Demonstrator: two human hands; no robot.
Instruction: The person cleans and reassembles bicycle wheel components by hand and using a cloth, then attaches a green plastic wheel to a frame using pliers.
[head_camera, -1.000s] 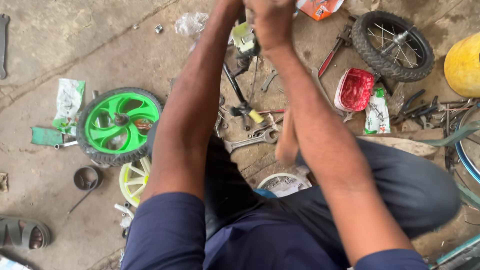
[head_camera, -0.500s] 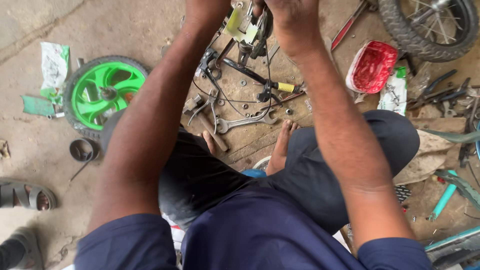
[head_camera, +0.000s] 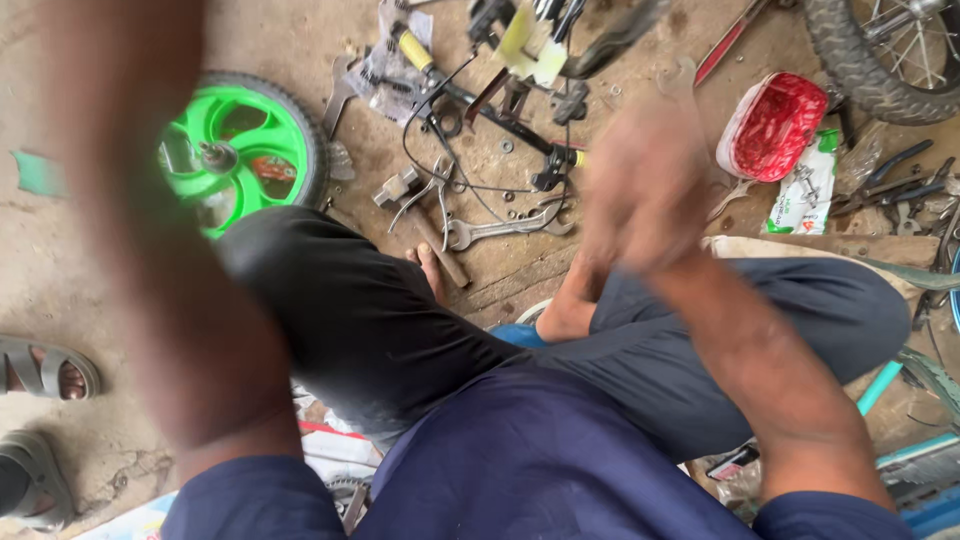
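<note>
I sit cross-legged on a dirt floor among bicycle parts. My right hand (head_camera: 640, 185) hovers, blurred by motion, above my right knee and just right of a combination wrench (head_camera: 500, 232); I cannot tell whether its fingers hold anything. My left forearm (head_camera: 150, 220) sweeps up the left side, heavily blurred, and the hand itself is out past the top edge. In front of me lie a black brake assembly with looping cable (head_camera: 490, 110), a hammer (head_camera: 425, 225) and a yellow-handled tool (head_camera: 412, 48).
A green plastic wheel with a black tyre (head_camera: 240, 150) lies at the left. A red reflector housing (head_camera: 775, 125), a white-green packet (head_camera: 805, 190), pliers (head_camera: 900, 185) and a spoked tyre (head_camera: 880, 60) are at the right. Another person's sandalled feet (head_camera: 40, 370) are at the left edge.
My right hand has come off the bicycle part at the top and pulled back toward my knee. My left arm has swung out to the left, its hand leaving the view.
</note>
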